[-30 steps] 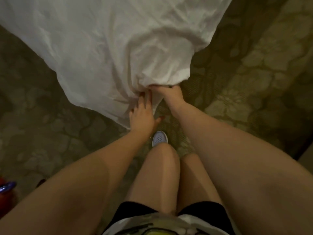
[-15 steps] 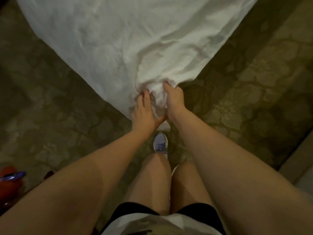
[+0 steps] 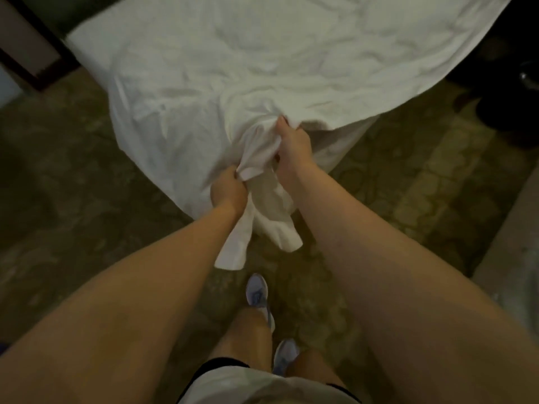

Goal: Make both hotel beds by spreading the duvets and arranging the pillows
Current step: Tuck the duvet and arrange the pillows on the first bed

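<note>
Here I have my left hand (image 3: 229, 191) and right hand (image 3: 293, 144) both fisted around the near corner of the white duvet (image 3: 262, 68). The rest lies spread on the far side, probably for pulling it straight.

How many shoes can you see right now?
2. One shoe is on the carpet below the hanging duvet; the other shoe, closer in, sits between the legs.
</note>
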Motion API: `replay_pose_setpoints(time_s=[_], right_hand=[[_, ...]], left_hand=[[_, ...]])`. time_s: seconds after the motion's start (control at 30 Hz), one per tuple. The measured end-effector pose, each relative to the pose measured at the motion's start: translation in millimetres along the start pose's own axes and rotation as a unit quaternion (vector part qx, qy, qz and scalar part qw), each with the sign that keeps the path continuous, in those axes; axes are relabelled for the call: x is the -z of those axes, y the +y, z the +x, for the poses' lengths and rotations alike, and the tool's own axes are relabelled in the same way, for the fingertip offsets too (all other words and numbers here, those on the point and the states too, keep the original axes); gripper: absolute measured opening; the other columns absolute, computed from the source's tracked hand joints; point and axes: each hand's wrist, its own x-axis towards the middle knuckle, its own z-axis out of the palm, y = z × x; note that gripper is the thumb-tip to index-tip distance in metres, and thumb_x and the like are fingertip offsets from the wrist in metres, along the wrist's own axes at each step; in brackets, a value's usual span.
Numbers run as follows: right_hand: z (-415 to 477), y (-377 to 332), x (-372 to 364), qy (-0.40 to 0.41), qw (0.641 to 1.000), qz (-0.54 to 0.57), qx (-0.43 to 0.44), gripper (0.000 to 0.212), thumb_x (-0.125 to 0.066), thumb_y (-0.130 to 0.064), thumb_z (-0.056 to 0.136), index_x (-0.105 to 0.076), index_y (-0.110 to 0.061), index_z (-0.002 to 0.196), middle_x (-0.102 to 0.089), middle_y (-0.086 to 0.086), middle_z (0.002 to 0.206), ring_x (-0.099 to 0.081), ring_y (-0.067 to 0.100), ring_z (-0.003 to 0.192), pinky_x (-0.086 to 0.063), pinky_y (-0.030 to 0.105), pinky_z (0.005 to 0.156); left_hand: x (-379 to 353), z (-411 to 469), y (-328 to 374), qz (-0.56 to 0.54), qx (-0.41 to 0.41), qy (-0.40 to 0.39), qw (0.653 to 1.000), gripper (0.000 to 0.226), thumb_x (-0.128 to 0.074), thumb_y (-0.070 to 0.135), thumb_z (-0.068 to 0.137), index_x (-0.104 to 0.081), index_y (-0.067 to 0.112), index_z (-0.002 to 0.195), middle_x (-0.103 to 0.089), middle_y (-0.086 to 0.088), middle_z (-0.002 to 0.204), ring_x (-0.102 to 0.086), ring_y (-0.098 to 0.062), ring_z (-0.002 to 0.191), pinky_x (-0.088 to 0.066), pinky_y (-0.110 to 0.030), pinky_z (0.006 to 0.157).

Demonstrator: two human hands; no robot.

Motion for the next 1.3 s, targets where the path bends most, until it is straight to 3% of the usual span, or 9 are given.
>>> replay_pose_setpoints(time_s=[0.13, 0.33, 0.53, 0.63, 0.87, 1.03, 1.13, 1.23, 1.3], right_hand=[[1, -31, -28, -0.028, 0.999, 0.035, -0.017, 0.035, -0.048, -0.014, 0.099, -0.05, -0.003, 0.132, -0.058, 0.015, 0.127, -0.06, 0.027, 0.104, -0.052, 0.025, 0.069], [18, -21, -57, -0.096, 0.984, -0.126, -0.086, 0.069, -0.056, -0.046, 0.092, -0.022, -0.028, 0.149, -0.041, 0.002, 0.147, -0.044, 0.026, 0.129, -0.04, 0.042, 0.101], [34, -44, -129, -0.096, 0.979, -0.079, -0.159, 0.098, -0.068, -0.041, 0.085, 0.001, -0.03, 0.152, -0.059, 0.012, 0.118, -0.064, 0.027, 0.088, -0.056, 0.035, 0.066], [51, -78, -155, -0.041, 0.992, -0.073, -0.096, 0.073, -0.06, -0.011, 0.093, -0.014, -0.013, 0.15, -0.055, 0.012, 0.086, -0.055, 0.016, 0.061, -0.045, 0.018, 0.038], [91, -125, -197, 0.018, 0.998, 0.042, -0.033, 0.039, -0.055, 0.005, 0.089, -0.04, -0.006, 0.124, -0.055, 0.017, 0.113, -0.058, 0.023, 0.078, -0.051, 0.029, 0.061], [120, -165, -226, -0.036, 0.991, -0.128, 0.018, 0.041, -0.045, -0.007, 0.098, -0.04, -0.001, 0.139, -0.054, 0.016, 0.13, -0.057, 0.012, 0.071, -0.05, 0.012, 0.052], [131, -182, -240, -0.007, 0.859, -0.494, 0.136, 0.035, -0.036, -0.019, 0.103, -0.05, -0.009, 0.133, -0.051, 0.011, 0.138, -0.053, 0.026, 0.122, -0.041, 0.033, 0.103], [136, -192, -249, -0.033, 0.733, -0.656, 0.177, 0.035, -0.038, -0.022, 0.103, -0.054, -0.009, 0.13, -0.052, 0.013, 0.138, -0.045, 0.03, 0.13, -0.034, 0.041, 0.109], [136, -196, -250, -0.05, 0.701, -0.686, 0.19, 0.035, -0.04, -0.022, 0.102, -0.053, -0.009, 0.131, -0.052, 0.013, 0.138, -0.046, 0.03, 0.129, -0.036, 0.041, 0.108]], left_hand=[[46, 30, 22, 0.043, -0.003, 0.021, 0.999, 0.033, -0.033, 0.019, 0.101, -0.061, 0.006, 0.113, -0.06, -0.016, 0.119, -0.055, -0.034, 0.106, -0.038, -0.032, 0.083], [102, 91, 58, 0.04, 0.003, 0.031, 0.999, 0.028, -0.037, 0.014, 0.098, -0.064, 0.006, 0.101, -0.062, -0.019, 0.114, -0.057, -0.035, 0.099, -0.04, -0.032, 0.077], [127, 143, 104, -0.027, -0.007, 0.004, 1.0, 0.029, -0.042, 0.012, 0.091, -0.064, 0.007, 0.109, -0.063, -0.012, 0.118, -0.057, -0.032, 0.103, -0.044, -0.034, 0.085], [147, 165, 132, -0.013, -0.041, -0.034, 0.999, 0.039, -0.044, 0.007, 0.092, -0.054, 0.005, 0.129, -0.053, -0.014, 0.136, -0.048, -0.03, 0.123, -0.037, -0.032, 0.1], [192, 199, 176, 0.114, -0.067, -0.096, 0.987, 0.044, -0.035, 0.038, 0.099, -0.052, 0.006, 0.125, -0.052, -0.012, 0.132, -0.048, -0.027, 0.119, -0.034, -0.029, 0.092], [245, 209, 200, 0.28, -0.065, -0.041, 0.957, 0.053, -0.041, 0.05, 0.094, -0.053, 0.012, 0.129, -0.054, -0.008, 0.129, -0.051, -0.027, 0.116, -0.036, -0.031, 0.088], [257, 204, 208, 0.292, -0.063, -0.037, 0.954, 0.038, -0.042, 0.039, 0.096, -0.057, 0.014, 0.121, -0.058, -0.007, 0.124, -0.053, -0.023, 0.105, -0.037, -0.029, 0.084], [265, 194, 207, 0.291, -0.035, -0.024, 0.956, 0.033, -0.043, 0.035, 0.096, -0.055, 0.019, 0.123, -0.058, -0.005, 0.123, -0.052, -0.02, 0.099, -0.042, -0.031, 0.084], [276, 189, 203, 0.317, 0.013, -0.022, 0.948, 0.041, -0.047, 0.039, 0.094, -0.052, 0.016, 0.129, -0.056, -0.006, 0.126, -0.052, -0.02, 0.103, -0.042, -0.029, 0.085]])
